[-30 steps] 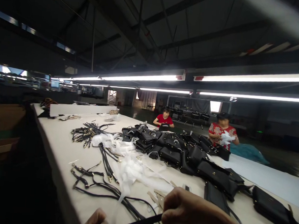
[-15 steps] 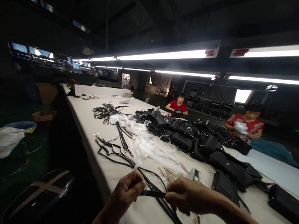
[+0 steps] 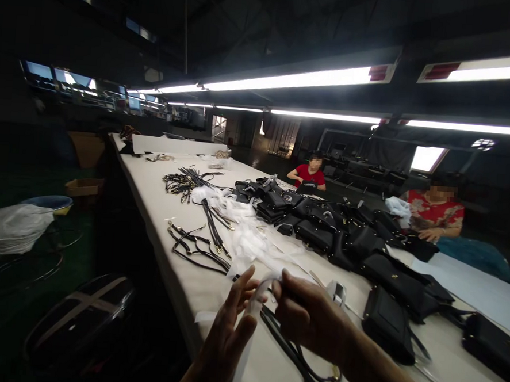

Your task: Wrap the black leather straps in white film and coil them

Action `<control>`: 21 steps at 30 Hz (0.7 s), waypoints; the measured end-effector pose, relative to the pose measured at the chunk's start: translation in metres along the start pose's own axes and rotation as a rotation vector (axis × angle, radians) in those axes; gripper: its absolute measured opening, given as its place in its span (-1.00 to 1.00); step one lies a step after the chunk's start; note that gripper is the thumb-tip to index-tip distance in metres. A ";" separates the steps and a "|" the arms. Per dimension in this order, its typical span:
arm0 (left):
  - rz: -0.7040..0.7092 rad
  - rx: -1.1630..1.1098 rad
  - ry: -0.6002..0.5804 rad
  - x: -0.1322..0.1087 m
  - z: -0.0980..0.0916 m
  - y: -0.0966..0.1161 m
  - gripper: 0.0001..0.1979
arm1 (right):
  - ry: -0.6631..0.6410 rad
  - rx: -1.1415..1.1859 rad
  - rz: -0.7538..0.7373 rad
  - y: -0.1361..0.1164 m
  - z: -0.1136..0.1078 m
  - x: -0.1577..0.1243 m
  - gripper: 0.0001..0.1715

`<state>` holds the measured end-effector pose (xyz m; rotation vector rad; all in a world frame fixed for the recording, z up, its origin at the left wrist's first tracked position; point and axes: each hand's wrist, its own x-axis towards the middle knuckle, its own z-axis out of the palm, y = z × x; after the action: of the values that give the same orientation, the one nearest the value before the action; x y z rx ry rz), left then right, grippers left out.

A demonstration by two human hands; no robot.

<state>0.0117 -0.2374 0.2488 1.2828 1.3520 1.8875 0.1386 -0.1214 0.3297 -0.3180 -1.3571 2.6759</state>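
My left hand [image 3: 228, 333] is raised above the near edge of the long white table [image 3: 159, 208], fingers partly spread, with a white plastic strip [image 3: 255, 297] running between its fingers. My right hand [image 3: 305, 318] is closed in a pinch on the same white strip, close to the left hand. Under the hands lies a black strap [image 3: 296, 358] with a metal clasp, looping over the table. Several more black straps [image 3: 195, 248] lie further up the table, next to a heap of white plastic wrapping [image 3: 247, 242].
A long pile of black bags [image 3: 342, 237] runs along the table's middle and right. Two people sit on the far side, one in red [image 3: 310, 174], one in a flowered top [image 3: 435, 210]. A dark stool [image 3: 78, 318] and a white bag [image 3: 6, 230] stand left.
Both hands have let go of the black strap, which now lies on the table. They now hold a white plastic strip, raised a little. The camera has tilted further down.
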 end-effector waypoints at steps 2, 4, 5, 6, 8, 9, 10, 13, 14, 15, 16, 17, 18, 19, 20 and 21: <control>-0.133 -0.040 -0.043 -0.005 0.003 -0.013 -0.34 | 0.073 0.040 -0.197 -0.009 0.007 0.004 -0.68; -0.261 -0.085 -0.156 -0.010 0.009 -0.025 -0.44 | 0.175 -0.029 -0.401 -0.013 0.010 0.008 -0.68; -0.314 -0.125 -0.208 -0.012 0.012 -0.028 -0.44 | 0.241 -0.116 -0.510 -0.013 0.009 0.010 -0.68; -0.358 -0.177 -0.249 -0.014 0.014 -0.028 -0.43 | 0.313 -0.248 -0.617 -0.011 0.006 0.012 -0.70; -0.403 -0.272 -0.302 -0.016 0.015 -0.022 -0.43 | 0.373 -0.663 -0.794 -0.001 -0.007 0.013 -0.77; -0.395 -0.285 -0.313 -0.016 0.013 -0.015 -0.44 | 0.313 -0.922 -0.832 0.005 -0.014 0.012 -0.80; -0.371 -0.261 -0.318 -0.015 0.010 -0.007 -0.47 | 0.204 -1.178 -0.831 0.012 -0.022 0.011 -0.80; -0.293 -0.020 -0.335 -0.011 -0.005 0.014 -0.72 | -0.083 -1.676 -0.693 0.033 -0.042 0.003 -0.68; -0.295 0.078 -0.343 -0.009 -0.012 0.018 -0.80 | -0.067 -1.748 -0.634 0.040 -0.047 -0.001 -0.68; -0.310 0.168 -0.347 -0.007 -0.019 0.019 -0.85 | -0.008 -1.788 -0.553 0.045 -0.050 -0.006 -0.70; -0.325 0.248 -0.342 -0.005 -0.025 0.018 -0.85 | 0.051 -1.797 -0.442 0.050 -0.052 -0.011 -0.73; -0.336 0.312 -0.334 -0.003 -0.031 0.015 -0.84 | 0.080 -1.761 -0.296 0.054 -0.052 -0.016 -0.74; -0.351 0.352 -0.331 0.000 -0.035 0.010 -0.83 | 0.078 -1.668 -0.136 0.057 -0.052 -0.021 -0.71; -0.368 0.361 -0.341 0.002 -0.037 0.005 -0.83 | 0.055 -1.518 0.014 0.058 -0.050 -0.026 -0.67; -0.385 0.328 -0.359 0.005 -0.038 -0.001 -0.84 | 0.021 -1.325 0.129 0.058 -0.047 -0.029 -0.63; -0.391 0.252 -0.375 0.008 -0.037 -0.007 -0.81 | -0.012 -1.106 0.194 0.057 -0.043 -0.031 -0.57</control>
<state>-0.0252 -0.2450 0.2430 1.2941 1.5301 1.1780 0.1783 -0.1278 0.2634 -0.5252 -2.7783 1.7305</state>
